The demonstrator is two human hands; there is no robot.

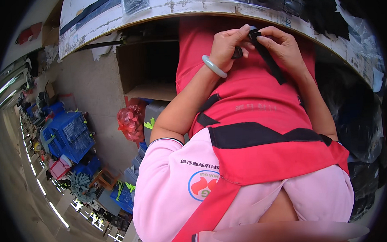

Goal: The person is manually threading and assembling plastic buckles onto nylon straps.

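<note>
Close to the table's near edge, both my hands work on a narrow black webbing strap point(270, 63). My left hand point(228, 45), with a pale green bangle point(214, 67) at its wrist, is closed on the strap's upper end, thumb and fingers pinched. A small dark piece point(238, 53) shows below its fingers; its kind is unclear. My right hand point(283, 46) pinches the strap beside the left fingertips. From there the strap's free end hangs down over my red apron point(248, 93).
Ahead lies a worn white tabletop point(176, 7) with black material point(322, 14) and clear plastic at its right. Under it at left is an open cardboard box point(152, 90). A red plastic bag point(131, 123) and blue crates point(70, 134) stand on the left; dark bags point(358, 128) fill the right.
</note>
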